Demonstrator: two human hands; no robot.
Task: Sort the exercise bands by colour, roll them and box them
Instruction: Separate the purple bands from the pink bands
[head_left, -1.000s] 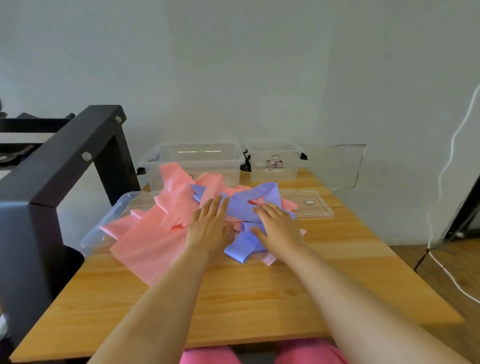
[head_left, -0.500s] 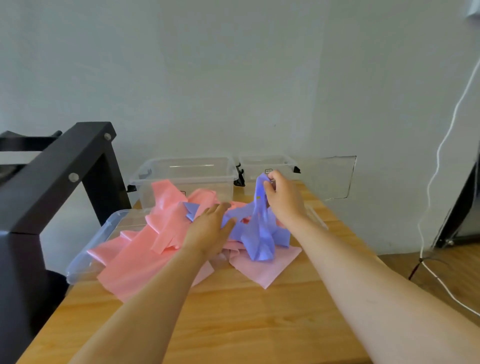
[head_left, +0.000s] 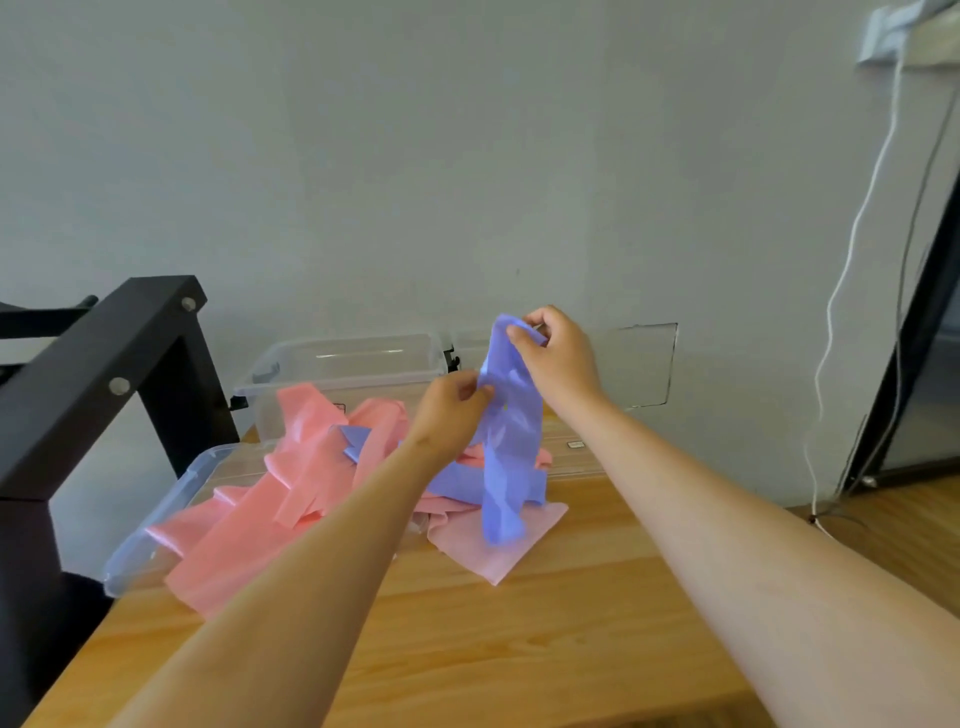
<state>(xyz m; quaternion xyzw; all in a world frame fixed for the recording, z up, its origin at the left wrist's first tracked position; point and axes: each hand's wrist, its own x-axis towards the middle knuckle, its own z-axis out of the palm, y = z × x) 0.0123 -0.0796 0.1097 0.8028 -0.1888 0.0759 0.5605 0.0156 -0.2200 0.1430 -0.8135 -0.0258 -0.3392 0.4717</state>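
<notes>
Early in the sort: the right hand (head_left: 558, 353) pinches the top end of a blue band (head_left: 506, 447) between thumb and fingertips and holds it raised over the heap. The left hand (head_left: 451, 410) pinches the same band lower down, at its left edge. The band's tail hangs onto the heap, touching a pink sheet on the table (head_left: 519, 649). The pink bands (head_left: 270, 514) lie tangled and unrolled, spilling leftward over a clear lid (head_left: 150, 525). More blue (head_left: 357, 441) shows among them; whether it is a second band cannot be told. A clear box (head_left: 337, 358) stands at the far edge behind the heap, and a second box (head_left: 470, 343) beside it is mostly hidden by the hands. Another lid (head_left: 571, 460) lies flat to the right of the heap.

Judged progress: colours are only beginning to be separated. No band is rolled, and none shows in either box. Separating, rolling and boxing all remain.
</notes>
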